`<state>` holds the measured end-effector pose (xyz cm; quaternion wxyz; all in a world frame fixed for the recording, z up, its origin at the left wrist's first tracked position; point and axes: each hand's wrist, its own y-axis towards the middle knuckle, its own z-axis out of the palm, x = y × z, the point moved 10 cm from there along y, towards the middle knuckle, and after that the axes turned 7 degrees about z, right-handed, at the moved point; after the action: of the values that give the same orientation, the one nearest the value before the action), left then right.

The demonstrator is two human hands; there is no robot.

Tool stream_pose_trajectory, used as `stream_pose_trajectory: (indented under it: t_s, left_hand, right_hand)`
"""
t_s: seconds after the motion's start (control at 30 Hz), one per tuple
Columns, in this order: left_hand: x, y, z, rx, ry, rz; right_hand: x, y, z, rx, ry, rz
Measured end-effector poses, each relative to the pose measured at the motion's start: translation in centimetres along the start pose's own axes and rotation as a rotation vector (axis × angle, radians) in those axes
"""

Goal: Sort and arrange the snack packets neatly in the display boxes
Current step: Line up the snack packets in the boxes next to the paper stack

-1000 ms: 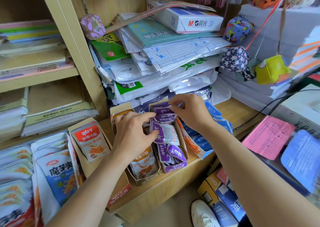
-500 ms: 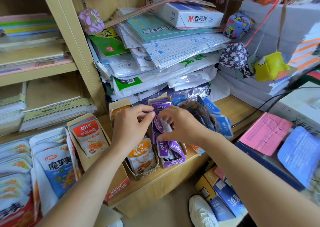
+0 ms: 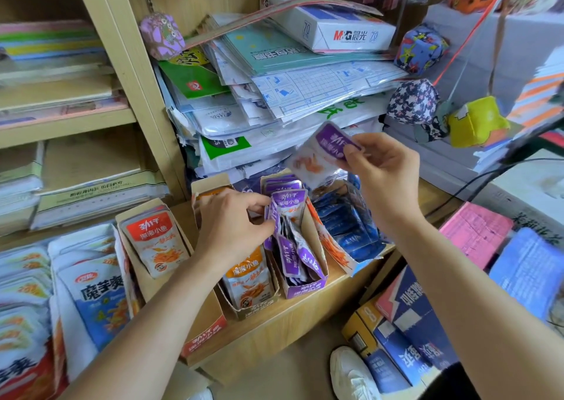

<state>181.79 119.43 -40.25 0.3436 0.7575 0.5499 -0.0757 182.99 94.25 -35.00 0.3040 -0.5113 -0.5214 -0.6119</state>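
Above box (image 3: 306, 288), right hand (image 3: 385, 169) raised packet (image 3: 324, 153).

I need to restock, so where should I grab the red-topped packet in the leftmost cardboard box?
Pinch the red-topped packet by its top sealed edge, coming from above. It stands leaning back in the leftmost box, whose side walls flank it, so the top edge probably offers the freest grip.
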Motion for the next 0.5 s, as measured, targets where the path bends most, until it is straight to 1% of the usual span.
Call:
stream_pose_trajectory:
  t_s: [0.07,0.13,0.2,0.3,0.43,0.5]
  left_hand:
    - [-0.4,-0.1,-0.2,-0.015,-0.022,0.005]
    - [-0.7,-0.1,-0.2,-0.023,-0.045,0.009]
    - [-0.7,-0.2,-0.2,-0.025,-0.060,0.007]
    - [0.0,-0.3,-0.2,-0.038,-0.075,-0.013]
    - [0.2,-0.3,-0.3,-0.029,-0.079,-0.027]
    - [0.1,-0.4,-0.4,-0.031,-0.097,-0.026]
  right_hand:
    - [0.0,-0.1,0.4,-0.003,0.150,0.012]
    - [-0.4,-0.1,1.5,0.023,0.158,0.016]
    - [-1.1,0.0,2.7,0.081,0.071,0.021]
    - [-2.0,0.0,4.1,0.192,-0.138,0.017]
    - [-1.8,0.6,3.8,0.198,-0.228,-0.002]
    - [-2.1,0.9,4.3,0.216,-0.334,-0.021]
